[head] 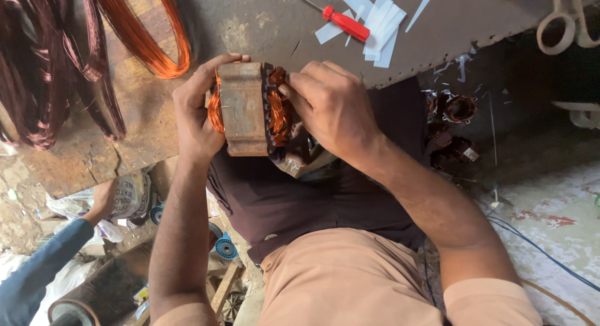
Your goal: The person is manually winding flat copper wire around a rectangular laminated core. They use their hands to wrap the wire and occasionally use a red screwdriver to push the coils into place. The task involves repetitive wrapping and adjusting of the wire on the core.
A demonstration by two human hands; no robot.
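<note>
A rusty brown motor stator (242,107) with orange copper windings sits between my hands, held above my lap at the workbench edge. My left hand (195,113) wraps around its left side, thumb over the top. The fingers of my right hand (331,104) are pinched on the copper winding (279,113) at the stator's right end.
Loops of orange copper wire (147,39) and dark maroon wire (50,64) lie on the wooden bench. A red-handled screwdriver (345,24) and white paper strips (379,26) rest on the metal top. More wound stators (459,108) lie at right. Another person's blue-sleeved arm (44,263) is at lower left.
</note>
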